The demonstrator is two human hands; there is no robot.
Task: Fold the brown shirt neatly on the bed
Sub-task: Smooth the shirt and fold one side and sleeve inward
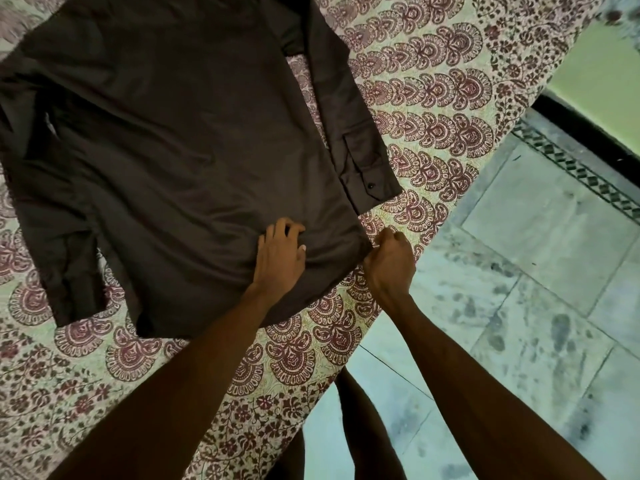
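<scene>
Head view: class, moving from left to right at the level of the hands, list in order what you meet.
brown shirt → left hand → right hand → tiled floor

Our two hands work at the near corner of a dark brown long-sleeved cloth shirt [166,133], spread flat on a bed with a cream, maroon-paisley printed sheet [433,109].
Our right hand [389,259] is fisted on the shirt's hem corner at the bed's edge. Our left hand [280,258] rests on the cloth just beside it with fingers bent; we cannot tell whether it pinches. One sleeve lies along the shirt's right side, its buttoned cuff [372,187] near our hands. Pale marbled floor tiles [536,271] show beside the bed.
</scene>
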